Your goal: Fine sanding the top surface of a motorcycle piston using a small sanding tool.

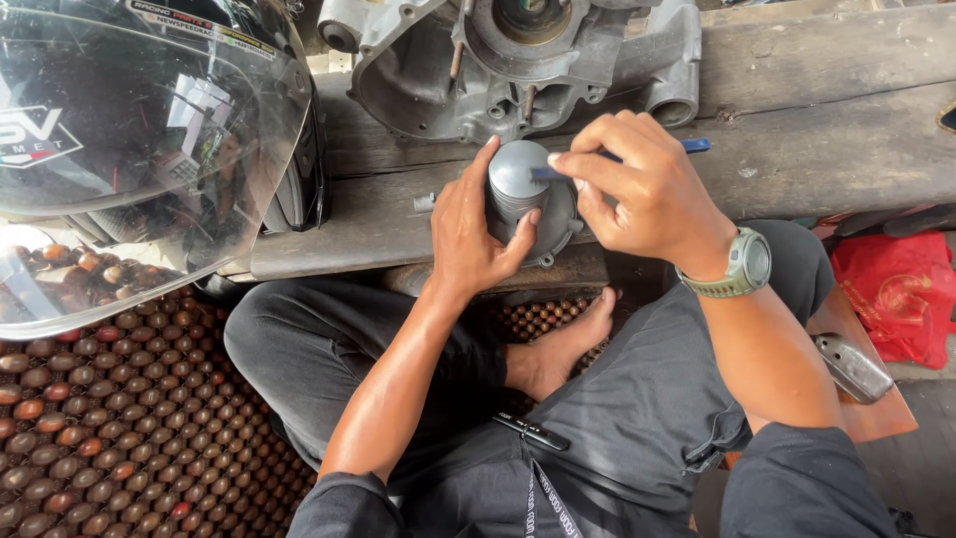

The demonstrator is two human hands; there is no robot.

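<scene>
The wooden bench (817, 120) runs across in front of me, weathered and cracked. On my left a helmet (149, 120) with a clear visor rests at its edge, over the beaded seat mat (110, 428) I sit on cross-legged. At the back of the bench lies a grey cast-metal engine casing (518, 60). Just in front of it, near the bench's front edge, stands the grey metal piston (520, 189), crown up, seated in a cylinder part. My left hand (466, 234) is wrapped around its side, thumb and fingers gripping it firmly. My right hand (637, 189) is closed in a pinch on 1 thin blue-handled tool (617, 157), whose tip lies on the piston's flat top. A green watch (742, 267) sits on my right wrist.
</scene>
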